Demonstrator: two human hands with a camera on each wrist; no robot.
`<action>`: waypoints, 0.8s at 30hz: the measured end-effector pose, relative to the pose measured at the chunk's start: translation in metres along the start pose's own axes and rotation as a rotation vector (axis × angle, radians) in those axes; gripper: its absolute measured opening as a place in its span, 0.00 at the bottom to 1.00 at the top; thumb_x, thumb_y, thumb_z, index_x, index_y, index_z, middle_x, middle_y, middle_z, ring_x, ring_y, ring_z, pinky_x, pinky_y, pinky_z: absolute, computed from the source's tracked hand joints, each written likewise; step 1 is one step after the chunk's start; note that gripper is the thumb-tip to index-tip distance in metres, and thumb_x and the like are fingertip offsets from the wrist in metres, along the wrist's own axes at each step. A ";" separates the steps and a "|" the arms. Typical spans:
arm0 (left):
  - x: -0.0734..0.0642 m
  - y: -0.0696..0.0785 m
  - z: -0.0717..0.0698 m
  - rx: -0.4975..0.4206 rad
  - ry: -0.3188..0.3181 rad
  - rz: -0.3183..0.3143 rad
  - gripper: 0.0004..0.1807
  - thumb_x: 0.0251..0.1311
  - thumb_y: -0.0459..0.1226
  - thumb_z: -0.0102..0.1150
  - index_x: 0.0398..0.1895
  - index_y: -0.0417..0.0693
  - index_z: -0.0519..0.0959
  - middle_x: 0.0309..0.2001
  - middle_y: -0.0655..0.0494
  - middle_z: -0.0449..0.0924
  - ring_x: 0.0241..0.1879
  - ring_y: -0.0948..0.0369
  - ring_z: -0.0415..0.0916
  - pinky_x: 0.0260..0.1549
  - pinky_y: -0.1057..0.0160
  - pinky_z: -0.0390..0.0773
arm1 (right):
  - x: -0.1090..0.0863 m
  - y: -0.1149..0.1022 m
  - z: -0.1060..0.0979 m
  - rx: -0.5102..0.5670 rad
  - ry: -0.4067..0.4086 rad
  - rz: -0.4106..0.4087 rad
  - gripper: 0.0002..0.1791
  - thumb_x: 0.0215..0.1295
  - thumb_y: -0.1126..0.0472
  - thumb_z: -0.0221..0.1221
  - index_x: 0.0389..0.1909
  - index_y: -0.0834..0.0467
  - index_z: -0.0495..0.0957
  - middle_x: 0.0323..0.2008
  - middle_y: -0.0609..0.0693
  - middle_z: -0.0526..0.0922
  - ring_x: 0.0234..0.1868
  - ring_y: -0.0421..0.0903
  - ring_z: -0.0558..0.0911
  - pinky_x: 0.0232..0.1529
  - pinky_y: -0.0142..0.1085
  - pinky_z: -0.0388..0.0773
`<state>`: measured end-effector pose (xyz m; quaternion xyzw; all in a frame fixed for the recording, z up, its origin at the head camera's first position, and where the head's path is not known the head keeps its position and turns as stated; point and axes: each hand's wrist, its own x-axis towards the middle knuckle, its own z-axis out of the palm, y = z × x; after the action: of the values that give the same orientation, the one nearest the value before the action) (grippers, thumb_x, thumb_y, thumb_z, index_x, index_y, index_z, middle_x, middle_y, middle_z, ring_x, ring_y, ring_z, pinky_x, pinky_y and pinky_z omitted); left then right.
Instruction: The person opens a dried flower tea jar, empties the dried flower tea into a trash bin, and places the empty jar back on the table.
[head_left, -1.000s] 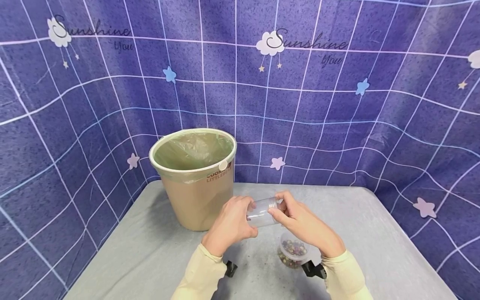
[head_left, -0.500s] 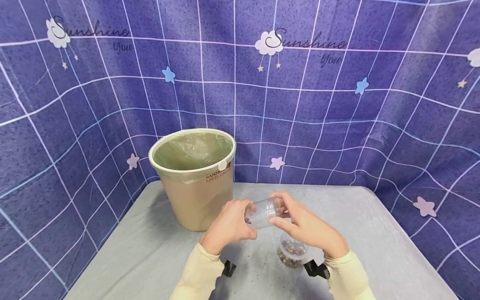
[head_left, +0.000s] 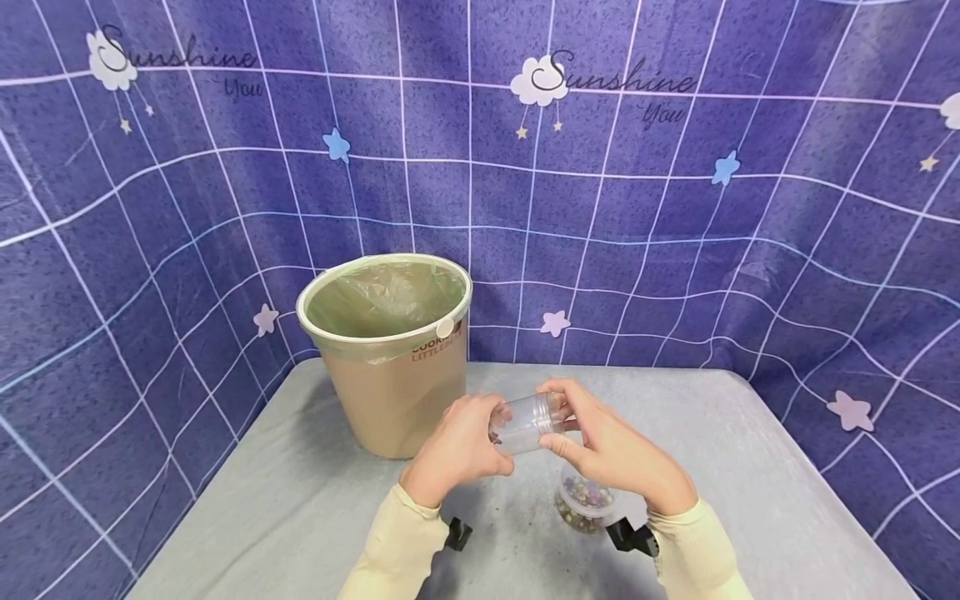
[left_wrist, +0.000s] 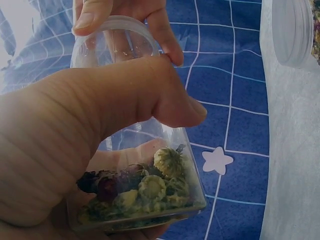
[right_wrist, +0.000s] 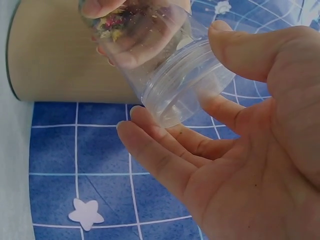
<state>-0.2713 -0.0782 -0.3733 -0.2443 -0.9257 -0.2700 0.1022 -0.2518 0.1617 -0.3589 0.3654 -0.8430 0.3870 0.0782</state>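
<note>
The clear jar (head_left: 521, 423) is held tilted, right of the bin (head_left: 397, 396) and nearer the person, dried flowers (left_wrist: 152, 189) gathered at its base. The left hand (head_left: 467, 443) grips the body; the right hand (head_left: 613, 442) holds the neck between thumb and fingers. For control, keep the left grip firm without squeezing and the base lowest. The second container (head_left: 579, 520) stands on the table (head_left: 712, 442), farther from the bin than the jar
</note>
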 end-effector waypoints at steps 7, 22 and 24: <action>0.000 0.001 0.000 0.018 0.013 0.015 0.23 0.30 0.39 0.77 0.36 0.53 0.80 0.30 0.65 0.77 0.32 0.64 0.73 0.34 0.64 0.73 | -0.001 -0.001 -0.001 -0.001 -0.002 0.022 0.31 0.71 0.55 0.65 0.69 0.47 0.63 0.51 0.46 0.80 0.52 0.45 0.83 0.54 0.45 0.82; 0.002 0.003 -0.001 0.022 0.042 0.037 0.25 0.30 0.38 0.76 0.40 0.51 0.82 0.34 0.57 0.82 0.34 0.64 0.73 0.36 0.63 0.73 | 0.000 0.000 -0.005 0.007 0.045 0.123 0.30 0.71 0.50 0.64 0.70 0.39 0.63 0.48 0.44 0.82 0.45 0.40 0.85 0.45 0.38 0.82; 0.001 0.004 -0.001 0.020 0.048 0.033 0.25 0.30 0.38 0.76 0.39 0.51 0.81 0.34 0.57 0.83 0.34 0.63 0.73 0.35 0.63 0.73 | 0.000 -0.001 -0.003 -0.002 0.064 0.130 0.29 0.73 0.49 0.62 0.70 0.40 0.64 0.48 0.44 0.83 0.44 0.40 0.85 0.45 0.38 0.82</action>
<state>-0.2699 -0.0756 -0.3711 -0.2518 -0.9215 -0.2647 0.1316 -0.2522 0.1636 -0.3562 0.2973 -0.8624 0.4018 0.0802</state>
